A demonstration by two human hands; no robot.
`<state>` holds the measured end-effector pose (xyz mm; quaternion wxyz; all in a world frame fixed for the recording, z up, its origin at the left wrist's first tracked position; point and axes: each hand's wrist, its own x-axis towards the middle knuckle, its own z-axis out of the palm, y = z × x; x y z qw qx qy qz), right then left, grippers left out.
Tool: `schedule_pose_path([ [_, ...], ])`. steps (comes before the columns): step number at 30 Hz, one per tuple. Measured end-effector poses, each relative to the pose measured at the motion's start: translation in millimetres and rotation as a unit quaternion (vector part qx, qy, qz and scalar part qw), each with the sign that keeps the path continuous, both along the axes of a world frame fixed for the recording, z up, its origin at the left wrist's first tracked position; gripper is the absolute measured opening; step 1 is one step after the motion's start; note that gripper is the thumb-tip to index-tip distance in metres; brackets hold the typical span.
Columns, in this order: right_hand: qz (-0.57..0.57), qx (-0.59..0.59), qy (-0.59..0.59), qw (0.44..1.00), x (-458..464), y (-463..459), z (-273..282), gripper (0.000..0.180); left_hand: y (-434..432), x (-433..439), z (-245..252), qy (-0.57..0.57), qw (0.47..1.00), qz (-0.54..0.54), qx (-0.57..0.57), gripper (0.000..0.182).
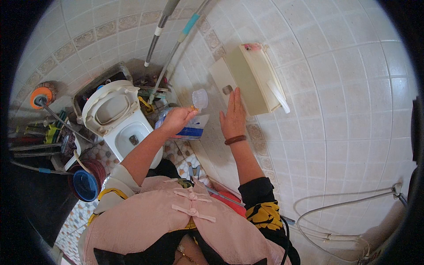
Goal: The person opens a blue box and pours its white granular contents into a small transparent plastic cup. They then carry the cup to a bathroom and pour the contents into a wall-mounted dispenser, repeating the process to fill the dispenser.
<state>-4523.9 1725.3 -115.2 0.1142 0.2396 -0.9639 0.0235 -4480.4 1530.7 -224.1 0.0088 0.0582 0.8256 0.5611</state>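
Observation:
My left hand (180, 120) is closed on the handle of a clear plastic cup-like scoop (200, 98), held above a bag with blue and white print (195, 127). My right hand (234, 116), with a brown bracelet at the wrist, is held flat with its fingers extended. Its fingertips are at a cream wall-mounted box (255, 79), near a small dark patch on the pale panel (220, 78) at its side; whether they touch it I cannot tell. Left of my left forearm is a white toilet (127, 137) with its lid and seat raised and something dark in the bowl.
Mop poles (155, 41) lean in the tiled corner. An orange-headed brush (42, 96) and blue and dark red buckets (85, 185) stand at the left. A shower hose (318, 212) loops along the right wall. Below the right forearm lies a red object (228, 202).

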Motion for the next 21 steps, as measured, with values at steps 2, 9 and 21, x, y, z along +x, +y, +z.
schedule_pose_path([
  [2, -0.005, -0.009, -0.007, 1.0, 0.7, 1.6, 0.0, 0.082, 1.5, 1.5, 6.8, -0.008, 1.0, -0.01, -0.005, 0.037],
  [9, 0.031, -0.017, -0.001, 0.999, 2.4, 1.5, -0.7, 0.081, 6.0, 4.0, 7.9, -0.025, 1.0, -0.003, 0.004, 0.036],
  [21, 0.005, -0.203, -0.043, 0.978, 58.3, 22.1, -3.2, 0.056, 37.6, 14.8, 15.1, 0.044, 0.978, -0.067, -0.192, 0.031],
])
